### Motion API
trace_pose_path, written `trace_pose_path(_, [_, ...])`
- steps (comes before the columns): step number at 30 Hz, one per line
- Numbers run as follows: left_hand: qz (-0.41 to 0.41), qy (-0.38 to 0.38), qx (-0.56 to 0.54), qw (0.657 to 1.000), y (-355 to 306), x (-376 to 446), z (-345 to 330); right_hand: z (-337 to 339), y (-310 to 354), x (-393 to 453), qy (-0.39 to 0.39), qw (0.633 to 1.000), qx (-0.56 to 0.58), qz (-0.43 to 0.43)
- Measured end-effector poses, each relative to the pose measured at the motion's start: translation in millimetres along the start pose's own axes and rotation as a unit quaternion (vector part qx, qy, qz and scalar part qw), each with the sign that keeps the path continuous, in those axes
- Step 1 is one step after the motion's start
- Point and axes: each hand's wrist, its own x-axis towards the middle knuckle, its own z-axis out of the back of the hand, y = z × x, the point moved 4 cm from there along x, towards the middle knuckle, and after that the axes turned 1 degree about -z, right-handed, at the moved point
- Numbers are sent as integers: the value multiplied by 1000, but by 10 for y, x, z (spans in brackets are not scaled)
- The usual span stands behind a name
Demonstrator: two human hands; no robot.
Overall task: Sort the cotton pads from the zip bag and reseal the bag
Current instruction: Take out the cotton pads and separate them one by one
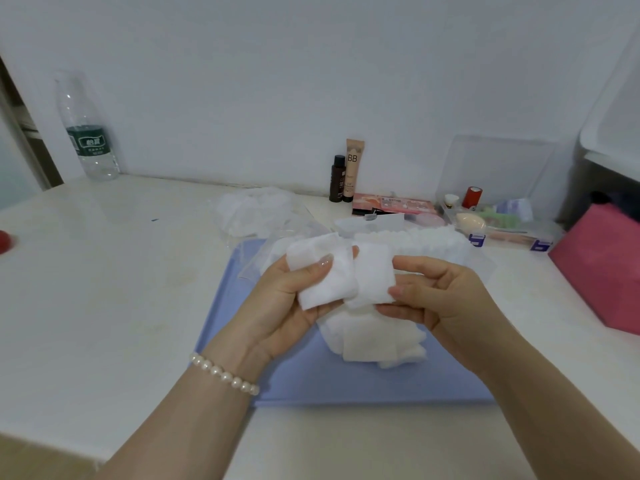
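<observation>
Both forearms are bare, with no sleeves in sight. Just behind the left hand point(287, 306), a bracelet of round white pearls point(224, 375) circles the wrist in a single strand, each bead glossy. The thumbnail point(325, 262) on that hand is long and carries a pale, glossy polish. The right hand point(440, 292) wears nothing: no ring, no band at its wrist.

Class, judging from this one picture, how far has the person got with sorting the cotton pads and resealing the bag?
Done: a loose heap lies on the blue mat, and a neat row sits behind it. In hand: the left hand holds one pad while the right hand pinches another. Left: the bag lies unsealed behind the hands; sorting continues.
</observation>
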Motion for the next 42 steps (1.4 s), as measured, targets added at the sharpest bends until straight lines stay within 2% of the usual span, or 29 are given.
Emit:
trace_pose_path(7, [9,-5,-1,1000,13,4,4,10,-24,12,1,1000,-16,14])
trace_pose_path(15, [26,-2,0,1000,35,-6,-24,15,19,-17,-79,989,-84,91])
trace_pose_path(22, [36,-11,-31,999,14,-2,-24,-21,44,-29,-17,996,-4,85])
trace_pose_path(31, [31,-8,-24,999,13,-7,-43,-2,19,-3,-15,996,-13,83])
trace_pose_path(35, [29,-7,-25,999,10,-5,-47,5,41,-15,-22,994,-52,96])
trace_pose_path(42, [31,-5,-27,999,11,-7,-42,-25,36,-25,-11,997,-17,79])
